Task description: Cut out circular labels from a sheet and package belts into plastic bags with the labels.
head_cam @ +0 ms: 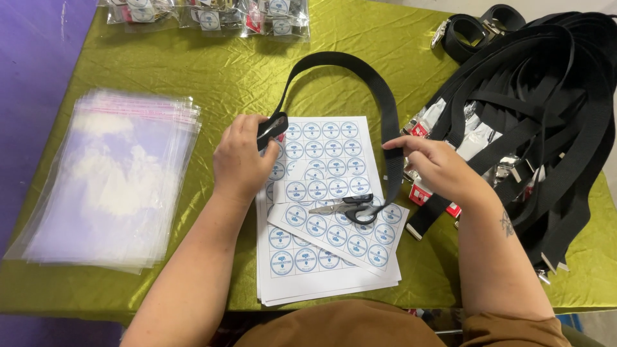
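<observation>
Clear bags [112, 183]: a fanned stack of flat transparent sleeves, well out to the far side of the left hand, lying apart from everything else where a hand could lift one off the top.
Left hand [241, 160]: knuckles up, fingers curled tight around one end of the black strap [360, 80]; the folded end pokes out just past the fingertips. The closed hold seems to pin that end down over the sheets.
Black strap: it arches up and away from the left grip, curves over the cloth and drops back down into the right grip, so both ends are held and the loop between them lies slack on the table.
Sticker sheets [321, 193]: a pile of white sheets printed with round blue labels, directly beneath and between the two hands; one loose strip lies askew on top.
Scissors [350, 205]: black-handled, blades shut, resting on the sheets just nearer the person than the right grip, touched by neither hand.
Right hand [434, 164]: fingertips pinched on the strap's other end, thumb underneath, the rest of the hand loosely curved.
Strap heap [546, 115]: many black straps with metal clips, just beyond the right hand.
Green cloth [193, 71]: covers the table under it all.
</observation>
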